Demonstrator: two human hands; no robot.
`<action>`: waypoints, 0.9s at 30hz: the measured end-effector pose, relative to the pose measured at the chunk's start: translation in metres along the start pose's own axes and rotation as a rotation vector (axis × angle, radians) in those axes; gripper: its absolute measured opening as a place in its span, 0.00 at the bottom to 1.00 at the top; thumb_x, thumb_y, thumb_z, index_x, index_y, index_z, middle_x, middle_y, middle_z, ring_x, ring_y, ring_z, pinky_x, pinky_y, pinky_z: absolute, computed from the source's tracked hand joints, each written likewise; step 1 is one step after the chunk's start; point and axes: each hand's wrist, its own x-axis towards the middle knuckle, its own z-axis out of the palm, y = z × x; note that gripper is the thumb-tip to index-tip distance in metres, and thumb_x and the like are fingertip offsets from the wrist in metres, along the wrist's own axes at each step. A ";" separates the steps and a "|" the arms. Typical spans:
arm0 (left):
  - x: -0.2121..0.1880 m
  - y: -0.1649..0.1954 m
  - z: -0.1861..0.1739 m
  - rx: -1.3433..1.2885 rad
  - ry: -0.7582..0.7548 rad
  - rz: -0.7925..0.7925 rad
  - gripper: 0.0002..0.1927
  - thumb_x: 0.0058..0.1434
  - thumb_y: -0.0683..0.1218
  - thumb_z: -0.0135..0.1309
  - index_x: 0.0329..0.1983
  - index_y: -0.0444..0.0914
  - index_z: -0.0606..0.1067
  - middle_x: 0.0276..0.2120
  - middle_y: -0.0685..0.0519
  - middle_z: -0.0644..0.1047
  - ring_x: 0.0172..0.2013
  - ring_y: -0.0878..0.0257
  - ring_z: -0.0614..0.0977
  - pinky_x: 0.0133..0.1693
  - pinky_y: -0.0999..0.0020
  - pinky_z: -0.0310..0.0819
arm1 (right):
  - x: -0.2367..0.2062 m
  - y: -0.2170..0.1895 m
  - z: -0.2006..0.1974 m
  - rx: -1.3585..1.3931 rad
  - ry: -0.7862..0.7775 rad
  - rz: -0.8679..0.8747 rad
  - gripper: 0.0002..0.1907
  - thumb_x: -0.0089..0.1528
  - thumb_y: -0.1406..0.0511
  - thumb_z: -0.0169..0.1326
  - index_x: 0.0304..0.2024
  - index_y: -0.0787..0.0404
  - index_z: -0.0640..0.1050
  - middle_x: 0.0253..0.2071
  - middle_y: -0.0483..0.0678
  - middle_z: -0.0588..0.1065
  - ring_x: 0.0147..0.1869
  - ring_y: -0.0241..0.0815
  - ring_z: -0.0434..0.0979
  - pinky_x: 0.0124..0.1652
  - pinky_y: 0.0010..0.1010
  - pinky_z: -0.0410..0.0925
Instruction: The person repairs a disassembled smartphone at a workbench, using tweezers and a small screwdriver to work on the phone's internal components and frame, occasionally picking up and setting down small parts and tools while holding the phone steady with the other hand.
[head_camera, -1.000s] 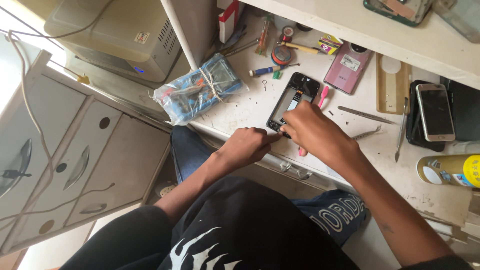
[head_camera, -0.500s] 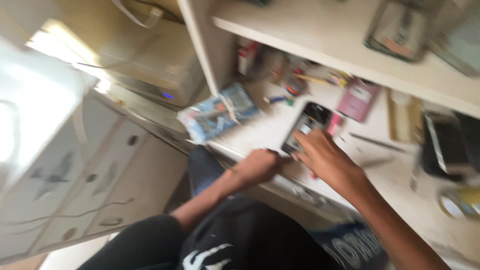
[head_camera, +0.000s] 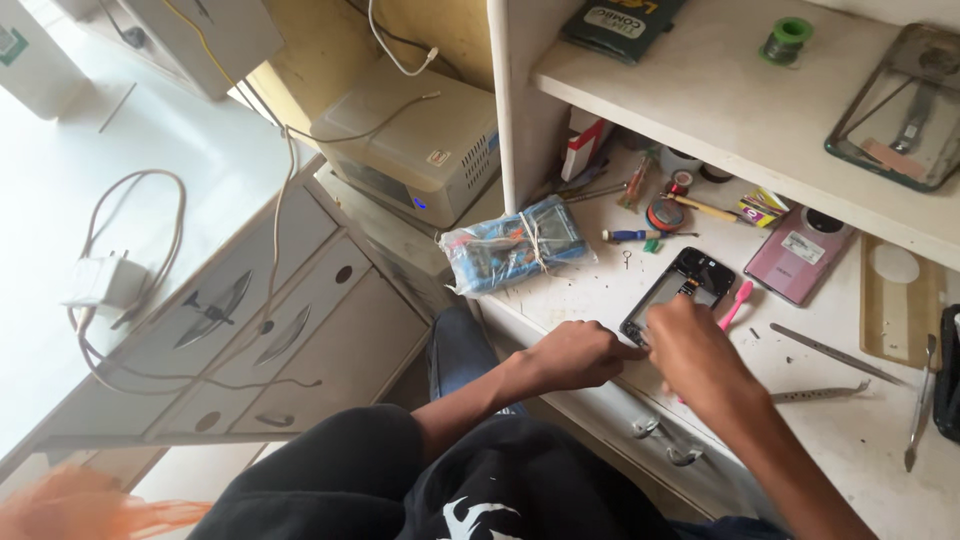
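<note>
From the head camera, looking down: the opened phone (head_camera: 678, 292) is lying flat on the white workbench (head_camera: 850, 430), near its front edge, back cover off and dark insides showing. The left hand (head_camera: 575, 355) is curling into a loose fist at the phone's near left corner, fingertips pressing the frame to steady it. The right hand (head_camera: 695, 355) is blurring over the phone's near end, fingers bunched narrow; whether it is pinching a tool, I cannot tell.

By the look of it, this phone is light, thin and stiff, but fragile while open: exposed parts inside, smooth edges likely to slide on the bench. The safest hold is probably along the outer frame, at the long sides or corners, keeping off the inner boards.

A pink brush-like tool (head_camera: 735, 303) is lying just right of the phone, and a pink phone back cover (head_camera: 797, 254) is sitting further right with a small white label on it. Metal tweezers (head_camera: 818, 395) and a thin metal pry tool (head_camera: 825, 352) are resting to the right, apart from the hands.

Now the packages: a clear plastic bag (head_camera: 515, 245) of blue items, bound with a rubber band, is sitting at the left end of the bench. A small yellow box (head_camera: 762, 207) is lying far back under the shelf, and a red and white carton (head_camera: 580, 145) is standing by the white post. On the upper shelf (head_camera: 700, 95), a dark green packet (head_camera: 620, 20) with yellow lettering is lying at the far left, with a green spool (head_camera: 785, 38) to its right.
</note>
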 end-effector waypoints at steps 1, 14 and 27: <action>-0.001 -0.001 -0.001 -0.003 0.007 0.007 0.24 0.59 0.44 0.50 0.58 0.53 0.79 0.31 0.43 0.81 0.32 0.46 0.83 0.40 0.51 0.78 | 0.002 -0.002 0.003 -0.131 0.063 -0.072 0.06 0.61 0.71 0.57 0.32 0.68 0.83 0.31 0.64 0.80 0.38 0.56 0.83 0.39 0.41 0.76; -0.007 -0.003 -0.001 -0.083 0.113 0.009 0.20 0.59 0.43 0.52 0.54 0.46 0.81 0.31 0.42 0.81 0.34 0.45 0.83 0.40 0.51 0.77 | -0.006 0.018 -0.001 0.462 -0.065 0.081 0.09 0.63 0.74 0.50 0.29 0.78 0.74 0.22 0.65 0.75 0.21 0.54 0.83 0.19 0.42 0.74; -0.010 -0.002 -0.002 -0.099 0.149 0.015 0.17 0.59 0.42 0.52 0.51 0.42 0.82 0.32 0.42 0.81 0.33 0.43 0.82 0.40 0.52 0.78 | -0.012 0.020 0.008 0.369 0.087 -0.063 0.06 0.59 0.72 0.54 0.34 0.74 0.76 0.31 0.64 0.76 0.30 0.59 0.84 0.28 0.44 0.77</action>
